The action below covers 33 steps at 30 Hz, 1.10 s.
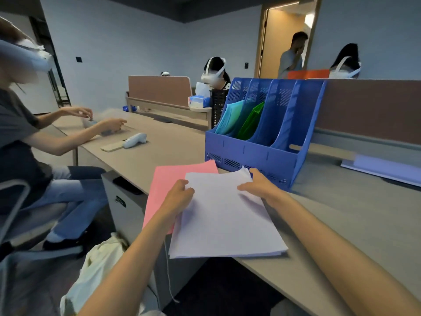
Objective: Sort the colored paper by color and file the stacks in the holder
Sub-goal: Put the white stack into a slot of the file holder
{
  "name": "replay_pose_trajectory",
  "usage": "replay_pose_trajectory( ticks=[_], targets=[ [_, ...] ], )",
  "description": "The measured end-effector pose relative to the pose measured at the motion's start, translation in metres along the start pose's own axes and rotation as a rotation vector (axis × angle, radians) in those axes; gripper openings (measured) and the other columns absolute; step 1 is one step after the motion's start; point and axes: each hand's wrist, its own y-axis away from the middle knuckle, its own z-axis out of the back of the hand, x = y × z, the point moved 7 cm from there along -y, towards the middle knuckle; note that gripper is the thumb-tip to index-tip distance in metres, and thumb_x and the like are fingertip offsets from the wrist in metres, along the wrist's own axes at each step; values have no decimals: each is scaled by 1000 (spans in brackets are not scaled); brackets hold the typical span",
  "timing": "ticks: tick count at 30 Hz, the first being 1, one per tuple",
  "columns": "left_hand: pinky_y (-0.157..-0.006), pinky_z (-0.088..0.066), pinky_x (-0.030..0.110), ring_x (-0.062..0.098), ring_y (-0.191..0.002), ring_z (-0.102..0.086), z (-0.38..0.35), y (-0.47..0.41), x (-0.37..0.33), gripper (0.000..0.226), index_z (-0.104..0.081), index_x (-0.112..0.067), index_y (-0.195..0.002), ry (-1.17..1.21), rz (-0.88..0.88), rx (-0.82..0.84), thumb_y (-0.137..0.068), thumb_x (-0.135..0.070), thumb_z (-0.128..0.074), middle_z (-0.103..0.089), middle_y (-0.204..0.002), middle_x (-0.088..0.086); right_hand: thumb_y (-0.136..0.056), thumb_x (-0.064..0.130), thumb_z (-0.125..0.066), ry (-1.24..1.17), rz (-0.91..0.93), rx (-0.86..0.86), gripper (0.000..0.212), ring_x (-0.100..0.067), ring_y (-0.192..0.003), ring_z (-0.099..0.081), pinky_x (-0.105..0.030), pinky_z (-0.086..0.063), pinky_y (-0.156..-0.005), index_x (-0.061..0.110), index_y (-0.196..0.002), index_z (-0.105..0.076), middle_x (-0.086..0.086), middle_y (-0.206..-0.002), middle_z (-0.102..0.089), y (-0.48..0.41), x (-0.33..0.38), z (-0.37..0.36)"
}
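Left hand point(180, 197) seemingly pinches white stack point(224, 222).

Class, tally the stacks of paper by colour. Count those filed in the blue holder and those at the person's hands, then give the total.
teal stack, in the holder: 1
green stack, in the holder: 1
pink stack, at the hands: 1
white stack, at the hands: 1
Total: 4

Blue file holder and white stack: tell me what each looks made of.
The blue file holder looks like moulded plastic with a slight gloss: one even colour, thin rigid dividers, punched vent slots and a soft sheen. The white stack looks like plain matte paper: thin sheets fan apart at the far corner, the near edge shows layers, and there is no glare.
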Motion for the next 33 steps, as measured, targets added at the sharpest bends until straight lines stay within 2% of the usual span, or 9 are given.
replay_pose_trajectory(
  ticks=[4, 8, 11, 13, 17, 20, 25, 30, 33],
  targets=[
    [-77, -40, 24, 17, -93, -55, 0, 0, 1, 41, -48, -14, -134, -1, -30, 10, -93, -16, -48, -54, -120, 3, -78, 16, -75, -468, -185, 4, 74, -29, -110, -58, -44, -50, -95, 6, -138, -32, -8, -131, -49, 2, -25, 0],
    [-75, -41, 24, 17, -95, -56, 7, -3, 7, 40, -50, -15, -131, 22, -36, 4, -92, -13, -51, -53, -121, 4, -83, 9, -67, -430, -72, -5, 31, -25, -82, -69, -36, -58, -71, 4, -112, -58, -8, -98, -70, 13, -23, -8],
    [-81, -45, 29, 20, -102, -58, 13, -7, 15, 34, -58, -15, -121, 95, -21, -13, -87, -12, -57, -61, -111, 2, -85, 7, -62, -337, 115, -123, 31, -20, -90, -64, -28, -52, -69, 13, -114, -53, -4, -109, -65, 17, -12, -8],
    [-72, -41, 23, 19, -95, -54, 15, -7, 15, 21, -58, -21, -102, 175, -2, -29, -85, -8, -61, -58, -94, -3, -86, 7, -60, -318, 185, -159, 33, -17, -93, -61, -27, -49, -73, 15, -117, -51, -2, -111, -61, 19, -8, -6],
    [-92, -41, 28, 20, -125, -47, 9, -5, 18, 76, -26, -7, -146, 186, 36, -13, -83, -14, -68, -46, -137, 4, -88, 5, -56, -466, 221, -133, 34, -7, -89, -61, -16, -48, -60, 20, -117, -48, 6, -105, -60, 26, -6, -2],
    [-100, -45, 40, 24, -122, -53, 7, -2, 15, 88, -19, -12, -149, 94, 10, -20, -79, -28, -70, -49, -140, 2, -88, 3, -57, -555, 239, -153, 34, -10, -90, -64, -16, -51, -60, 19, -117, -50, 3, -108, -63, 30, -7, 2],
    [-77, -57, 35, 22, -92, -70, 8, 8, -3, 52, -55, -13, -123, 333, -10, 8, -76, -30, -70, -69, -113, 6, -88, 9, -60, -600, 276, -174, 39, -15, -97, -64, -25, -53, -69, 19, -124, -48, -2, -117, -61, 37, 14, 18],
    [-77, -58, 38, 20, -89, -70, 26, 36, -67, 28, -52, -13, -115, 535, -207, -106, -89, -16, -63, -69, -105, 3, -89, 11, -63, -587, 495, -168, 35, -19, -99, -66, -32, -59, -76, 15, -120, -46, -4, -116, -62, 65, 71, 76],
    [-73, -55, 29, 12, -87, -66, 35, 62, -118, 20, -46, -16, -107, 444, -453, -294, -91, -12, -58, -64, -102, 2, -92, 11, -62, -459, 666, -229, 35, -1, -95, -64, -19, -55, -73, 20, -119, -42, 8, -109, -59, 96, 100, 108]
  ],
)
